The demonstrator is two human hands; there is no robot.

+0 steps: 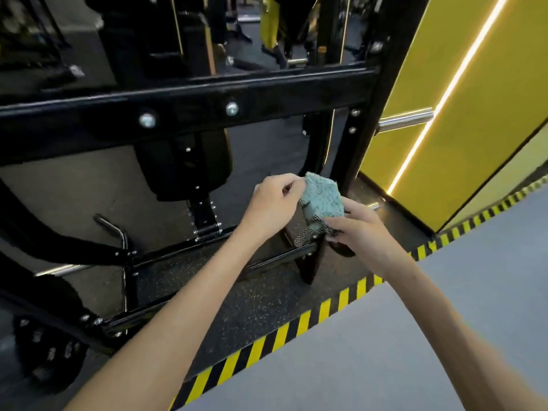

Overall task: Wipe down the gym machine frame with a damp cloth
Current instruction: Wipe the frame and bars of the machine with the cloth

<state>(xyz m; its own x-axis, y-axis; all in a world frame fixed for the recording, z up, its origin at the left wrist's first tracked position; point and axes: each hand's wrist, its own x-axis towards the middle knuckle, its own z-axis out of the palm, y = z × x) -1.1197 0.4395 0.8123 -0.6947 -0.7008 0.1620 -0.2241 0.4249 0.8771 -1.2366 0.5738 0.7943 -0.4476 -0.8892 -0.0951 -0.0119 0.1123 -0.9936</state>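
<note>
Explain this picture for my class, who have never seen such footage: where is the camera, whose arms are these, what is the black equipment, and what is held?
The camera sits on a person's head, looking forward and down, so both bare arms are the wearer's own. The left hand and right hand together pinch a teal cloth. Behind it stands the gym machine frame, black bolted bars. Underneath is dark speckled flooring, edged by yellow-and-black hazard tape; a yellow panel stands at right.

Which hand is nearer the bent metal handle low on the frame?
Left: the left hand pinches the cloth to the right of the bent metal handle; the right hand holds it farther right.
</note>
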